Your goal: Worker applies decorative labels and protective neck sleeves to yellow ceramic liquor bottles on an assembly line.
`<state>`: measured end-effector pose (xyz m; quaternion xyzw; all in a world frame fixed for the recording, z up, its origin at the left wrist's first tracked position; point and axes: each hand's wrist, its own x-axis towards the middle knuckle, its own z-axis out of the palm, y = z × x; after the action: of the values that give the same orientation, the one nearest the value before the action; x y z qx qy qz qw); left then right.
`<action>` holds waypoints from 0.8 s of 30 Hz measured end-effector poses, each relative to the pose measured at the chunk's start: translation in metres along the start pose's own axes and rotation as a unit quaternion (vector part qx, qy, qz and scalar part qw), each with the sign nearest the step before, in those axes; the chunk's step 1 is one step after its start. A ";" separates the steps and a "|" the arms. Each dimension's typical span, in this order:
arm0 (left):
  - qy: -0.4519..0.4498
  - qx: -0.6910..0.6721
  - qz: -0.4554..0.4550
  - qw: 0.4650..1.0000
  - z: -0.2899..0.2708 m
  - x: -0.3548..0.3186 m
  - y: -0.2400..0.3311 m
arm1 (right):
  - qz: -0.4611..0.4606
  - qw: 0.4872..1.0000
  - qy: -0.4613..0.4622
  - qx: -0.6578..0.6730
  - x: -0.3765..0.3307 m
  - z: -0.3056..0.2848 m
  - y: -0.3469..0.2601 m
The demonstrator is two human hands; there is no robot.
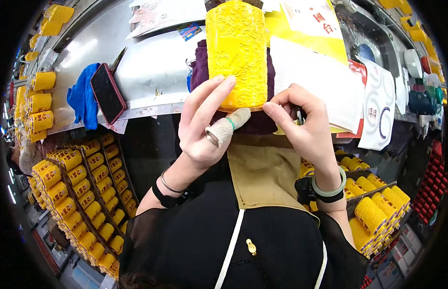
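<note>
A yellow cylindrical bottle [237,58] with raised ornament lies on a dark purple cloth [200,67], its near end toward me. My left hand [204,118] holds that near end. Two of its fingertips rest on the yellow side, and the thumb, in a knitted finger cover [229,126] with a green band, presses at the rim. At the right of the same rim is my right hand [303,115], thumb and forefinger close together against the bottle's edge. Something small and metallic shows under its curled fingers; I cannot make out what it is.
On the metal table [142,72], a phone [108,93] and a blue cloth [83,94] lie at the left. White paper [315,84] and printed sheets cover the right side. Racks of yellow bottles [84,192] stand below on the left, with more bottles [371,212] at the right.
</note>
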<state>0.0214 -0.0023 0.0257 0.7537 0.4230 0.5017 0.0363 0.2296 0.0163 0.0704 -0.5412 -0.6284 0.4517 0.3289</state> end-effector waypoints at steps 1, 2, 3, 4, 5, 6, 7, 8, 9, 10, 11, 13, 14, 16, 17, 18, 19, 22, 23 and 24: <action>0.021 -0.019 -0.017 0.999 0.004 0.003 0.000 | -0.002 1.000 0.001 0.002 0.000 0.000 -0.001; 0.027 -0.019 -0.015 0.999 0.005 -0.003 -0.004 | -0.003 1.000 0.001 0.004 0.000 0.000 -0.001; 0.033 -0.019 -0.013 0.999 0.006 -0.008 -0.008 | -0.005 1.000 0.002 0.006 0.000 0.000 -0.002; 0.038 -0.020 -0.032 0.999 0.006 -0.012 -0.009 | -0.007 1.000 0.006 -0.003 -0.001 0.002 -0.003; 0.035 -0.041 -0.018 0.998 0.004 -0.015 -0.013 | -0.010 1.000 0.011 -0.013 -0.002 0.003 -0.004; 0.043 -0.045 -0.039 0.997 0.006 -0.017 -0.012 | -0.036 0.999 0.013 -0.017 0.001 0.003 -0.002; 0.051 -0.048 -0.060 0.996 0.007 -0.019 -0.011 | -0.037 0.999 0.013 -0.020 0.001 0.004 -0.001; 0.044 -0.040 -0.049 0.997 0.007 -0.019 -0.012 | -0.039 0.999 0.014 -0.022 0.001 0.005 0.001; 0.037 -0.031 -0.037 0.998 0.005 -0.018 -0.012 | -0.040 0.999 0.014 -0.025 0.001 0.006 0.002; 0.031 -0.023 -0.025 0.999 0.004 -0.016 -0.011 | -0.042 0.999 0.014 -0.026 0.001 0.005 0.002; 0.030 -0.025 -0.030 0.999 0.003 -0.013 -0.008 | -0.044 0.999 0.013 -0.028 0.001 0.005 0.002; 0.027 -0.029 -0.038 0.998 0.002 -0.008 -0.002 | -0.049 0.998 0.016 -0.029 0.001 0.005 0.003; 0.023 -0.020 0.003 1.000 0.001 -0.010 -0.005 | -0.052 0.998 0.020 -0.027 0.001 0.006 0.004; 0.011 -0.006 -0.016 1.000 0.000 -0.004 0.002 | -0.057 0.998 0.024 -0.026 0.002 0.007 0.005; 0.004 0.001 -0.025 1.000 -0.001 -0.002 0.005 | -0.059 0.998 0.025 -0.028 0.001 0.007 0.005; -0.016 0.018 0.014 1.000 -0.002 -0.001 0.001 | -0.061 0.997 0.026 -0.029 0.001 0.007 0.006; -0.015 0.019 0.007 1.000 -0.001 0.000 0.001 | -0.062 0.997 0.025 -0.032 0.001 0.007 0.005; -0.002 0.023 -0.010 1.000 0.001 0.005 0.000 | -0.059 0.997 0.028 -0.042 0.002 0.006 0.002; 0.007 0.029 0.000 1.000 0.001 0.004 0.001 | -0.054 0.997 0.031 -0.045 0.002 0.005 0.002; 0.018 0.020 -0.010 1.000 0.002 0.002 -0.001 | -0.048 0.997 0.034 -0.049 0.002 0.003 0.001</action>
<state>0.0226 0.0005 0.0257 0.7410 0.4410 0.5061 0.0190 0.2270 0.0173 0.0679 -0.5408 -0.6634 0.3854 0.3448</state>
